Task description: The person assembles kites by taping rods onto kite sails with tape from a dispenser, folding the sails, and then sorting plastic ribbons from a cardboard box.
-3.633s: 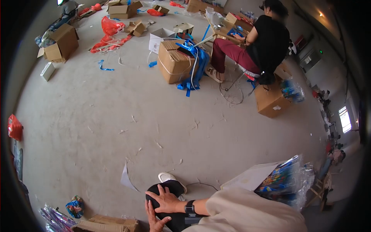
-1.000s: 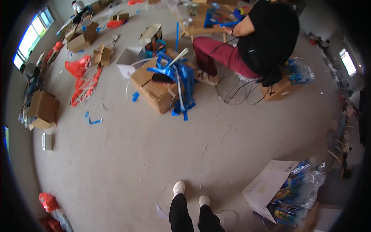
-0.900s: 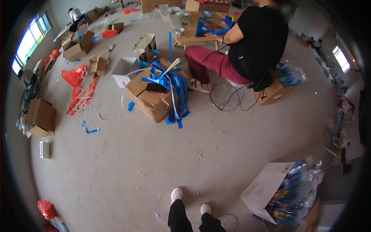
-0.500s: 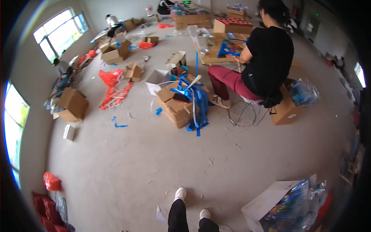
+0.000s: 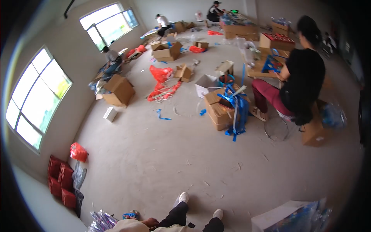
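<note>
My left hand point(image 5: 150, 223) shows small at the bottom edge, beside my dark trouser leg point(image 5: 176, 216), at the end of a pale sleeve point(image 5: 127, 226). Its fingers are too small and blurred to tell whether they hold anything. My right hand is out of view. To the left of the hand lies a small blue patterned thing point(image 5: 130, 215) whose kind I cannot make out. Shiny purple-silver plastic packaging point(image 5: 102, 221) is at the lower left. An open box point(image 5: 278, 216) with clear-wrapped blue goods stands at the lower right.
A cardboard box point(image 5: 218, 112) draped with blue strips stands ahead. A seated person in black point(image 5: 303, 77) works at a low table point(image 5: 257, 72) on the right. Dark red boxes point(image 5: 62, 176) line the left wall. Open cartons point(image 5: 118, 91) and red bags point(image 5: 160, 73) lie farther off.
The view has swung left, so the room's contents sit farther right. The left-hand windows show more fully. My left hand and sleeve have come into view at the bottom.
</note>
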`<state>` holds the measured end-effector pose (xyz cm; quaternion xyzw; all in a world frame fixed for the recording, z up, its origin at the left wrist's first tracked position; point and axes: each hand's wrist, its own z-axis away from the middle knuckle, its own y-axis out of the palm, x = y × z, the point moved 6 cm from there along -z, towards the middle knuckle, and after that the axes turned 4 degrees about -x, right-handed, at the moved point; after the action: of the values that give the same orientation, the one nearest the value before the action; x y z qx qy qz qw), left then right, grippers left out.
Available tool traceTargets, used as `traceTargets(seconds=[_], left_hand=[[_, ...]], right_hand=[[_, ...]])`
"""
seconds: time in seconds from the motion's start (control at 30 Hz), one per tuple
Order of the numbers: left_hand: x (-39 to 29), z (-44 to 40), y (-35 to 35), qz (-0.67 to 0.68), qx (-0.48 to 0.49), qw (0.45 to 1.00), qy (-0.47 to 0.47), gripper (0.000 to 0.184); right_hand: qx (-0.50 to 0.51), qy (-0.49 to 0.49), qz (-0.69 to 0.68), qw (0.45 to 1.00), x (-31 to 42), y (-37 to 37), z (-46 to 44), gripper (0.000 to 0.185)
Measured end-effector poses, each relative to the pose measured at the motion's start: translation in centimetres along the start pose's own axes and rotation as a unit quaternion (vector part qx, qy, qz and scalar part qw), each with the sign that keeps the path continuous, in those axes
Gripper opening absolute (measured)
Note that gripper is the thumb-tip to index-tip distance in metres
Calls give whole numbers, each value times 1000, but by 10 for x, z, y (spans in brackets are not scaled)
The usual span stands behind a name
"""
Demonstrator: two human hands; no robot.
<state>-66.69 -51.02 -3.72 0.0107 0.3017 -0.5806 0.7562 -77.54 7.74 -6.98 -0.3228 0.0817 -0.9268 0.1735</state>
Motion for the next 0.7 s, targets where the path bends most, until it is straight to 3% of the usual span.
traceTargets(seconds=[0.03, 0.07, 0.17, 0.27, 0.5, 0.57, 0.63, 0.7], left_hand=[[-37, 19, -27, 65, -27, 982, -172, 38], [-35, 18, -34, 51, -46, 981, -184, 42], [-8, 15, -44, 133, -75, 975, -163, 40], [16, 18, -70, 154, -51, 965, -206, 41], [129, 18, -172, 289, -165, 922, -197, 35], [160, 7, -207, 288, -139, 922, -217, 33], [194, -23, -257, 186, -145, 951, -200, 33], [222, -56, -310, 72, -228, 952, -193, 33]], right_hand=[[9, -6, 8, 1000, 18, 9, -6, 48], [20, -12, 18, 1000, 36, 20, -11, 48], [46, -27, 45, 998, 99, 51, -31, 48], [62, -39, 86, 994, 174, 84, -57, 47], [78, -51, 170, 981, 361, 167, -117, 47], [77, -53, 178, 980, 402, 183, -128, 46], [78, -52, 183, 979, 438, 195, -143, 46], [81, -46, 187, 978, 467, 203, -164, 46]])
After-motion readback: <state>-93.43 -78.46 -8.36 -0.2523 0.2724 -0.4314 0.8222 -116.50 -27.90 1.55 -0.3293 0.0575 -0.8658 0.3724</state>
